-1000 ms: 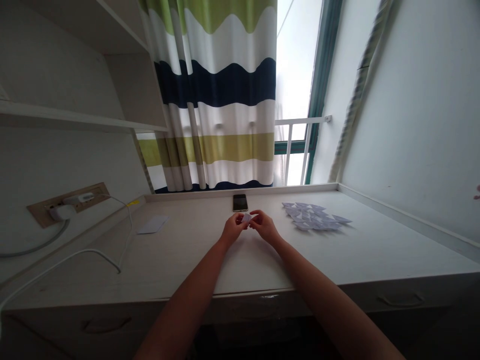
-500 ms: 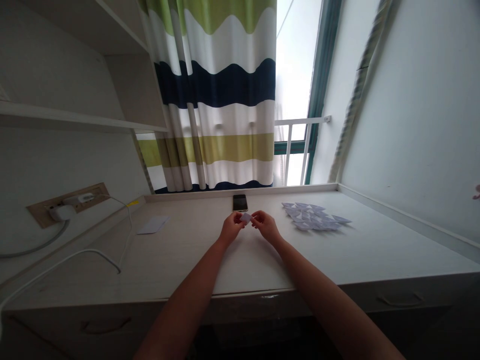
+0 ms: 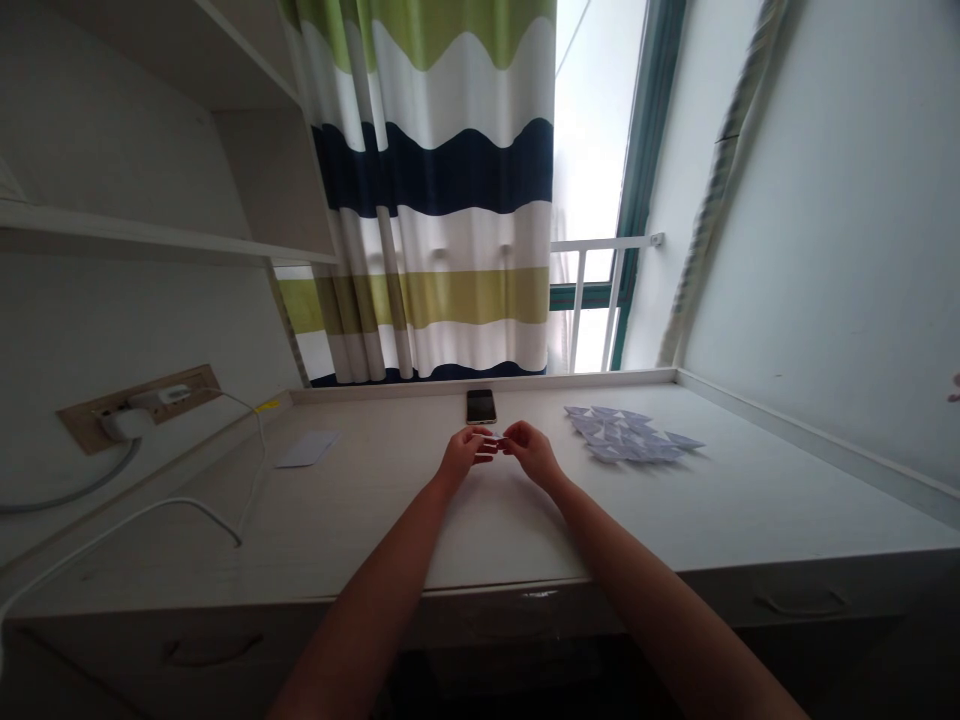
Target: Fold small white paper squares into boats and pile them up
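Between my two hands, just above the white desk (image 3: 495, 545), is a small folded piece of white paper (image 3: 499, 437), seen nearly edge-on. My left hand (image 3: 466, 455) pinches it from the left, with the other fingers stretched beneath it. From the right, the fingertips of my right hand (image 3: 529, 450) close on it. Much of the paper is covered by fingers. Several folded paper pieces (image 3: 626, 437) lie grouped in rows to the right of my right hand. A flat stack of white paper (image 3: 306, 449) rests at the left of the desk.
A dark-screened phone (image 3: 481, 406) lies just beyond my hands. White cables (image 3: 259, 450) run from the wall socket (image 3: 142, 405) across the desk's left side. A raised rim (image 3: 480, 381) edges the back, below a striped curtain (image 3: 472, 240).
The folded paper has tipped from showing its flat face to being almost edge-on. My left fingers have straightened out under it; my right hand stays in nearly the same place.
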Demonstrator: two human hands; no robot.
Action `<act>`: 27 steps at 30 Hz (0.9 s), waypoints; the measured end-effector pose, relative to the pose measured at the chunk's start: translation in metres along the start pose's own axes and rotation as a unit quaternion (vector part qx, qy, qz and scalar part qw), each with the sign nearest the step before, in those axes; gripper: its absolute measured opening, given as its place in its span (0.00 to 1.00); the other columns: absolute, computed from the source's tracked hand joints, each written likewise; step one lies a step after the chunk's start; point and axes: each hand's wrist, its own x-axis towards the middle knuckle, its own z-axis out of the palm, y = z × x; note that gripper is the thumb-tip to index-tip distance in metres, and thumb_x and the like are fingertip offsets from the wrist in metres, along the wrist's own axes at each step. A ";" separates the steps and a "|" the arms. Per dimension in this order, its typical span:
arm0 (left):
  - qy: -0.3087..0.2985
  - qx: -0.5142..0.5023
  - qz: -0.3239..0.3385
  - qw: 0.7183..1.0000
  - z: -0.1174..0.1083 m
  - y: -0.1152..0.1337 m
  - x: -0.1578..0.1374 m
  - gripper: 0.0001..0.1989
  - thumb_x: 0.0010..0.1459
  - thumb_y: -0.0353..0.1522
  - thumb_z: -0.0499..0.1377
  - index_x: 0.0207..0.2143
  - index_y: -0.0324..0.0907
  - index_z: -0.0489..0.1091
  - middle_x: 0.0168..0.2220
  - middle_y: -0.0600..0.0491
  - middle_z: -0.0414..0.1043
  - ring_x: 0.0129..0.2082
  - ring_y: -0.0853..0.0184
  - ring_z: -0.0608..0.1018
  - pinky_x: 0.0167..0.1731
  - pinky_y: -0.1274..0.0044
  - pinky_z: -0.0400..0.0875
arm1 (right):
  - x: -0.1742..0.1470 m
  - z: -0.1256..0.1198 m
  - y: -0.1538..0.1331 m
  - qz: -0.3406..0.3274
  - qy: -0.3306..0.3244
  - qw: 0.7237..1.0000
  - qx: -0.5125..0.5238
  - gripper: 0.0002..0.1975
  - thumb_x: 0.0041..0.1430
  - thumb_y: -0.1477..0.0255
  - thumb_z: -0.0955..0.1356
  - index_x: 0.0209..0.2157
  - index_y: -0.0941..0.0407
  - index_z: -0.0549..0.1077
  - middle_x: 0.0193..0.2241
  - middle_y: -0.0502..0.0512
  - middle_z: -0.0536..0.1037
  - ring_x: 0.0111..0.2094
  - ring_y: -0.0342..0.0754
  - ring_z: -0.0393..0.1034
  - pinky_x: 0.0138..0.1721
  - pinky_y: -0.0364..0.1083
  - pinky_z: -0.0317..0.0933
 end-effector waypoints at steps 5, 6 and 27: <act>0.038 -0.007 0.008 0.999 -0.001 -0.001 0.002 0.09 0.45 0.34 0.58 0.26 0.35 0.68 0.27 0.50 0.71 0.27 0.69 0.74 0.29 0.74 0.70 | 0.001 0.001 0.003 0.002 -0.005 0.999 -0.039 0.04 0.42 0.78 0.65 0.24 0.57 0.67 0.21 0.48 0.72 0.23 0.42 0.68 0.29 0.44 0.65; 0.041 -0.001 0.014 0.999 -0.001 -0.002 0.002 0.09 0.43 0.34 0.60 0.26 0.35 0.69 0.26 0.50 0.71 0.27 0.69 0.74 0.30 0.74 0.70 | 0.001 0.001 0.003 0.002 -0.010 0.999 -0.044 0.04 0.42 0.78 0.65 0.24 0.57 0.67 0.22 0.48 0.72 0.24 0.42 0.68 0.29 0.44 0.64; 0.036 0.059 0.061 0.996 -0.002 -0.009 0.006 0.14 0.37 0.35 0.64 0.24 0.36 0.65 0.24 0.53 0.69 0.26 0.69 0.73 0.26 0.76 0.70 | -0.004 0.002 -0.004 -0.080 -0.009 0.976 -0.201 0.04 0.47 0.73 0.65 0.21 0.58 0.67 0.23 0.52 0.72 0.25 0.43 0.66 0.27 0.43 0.62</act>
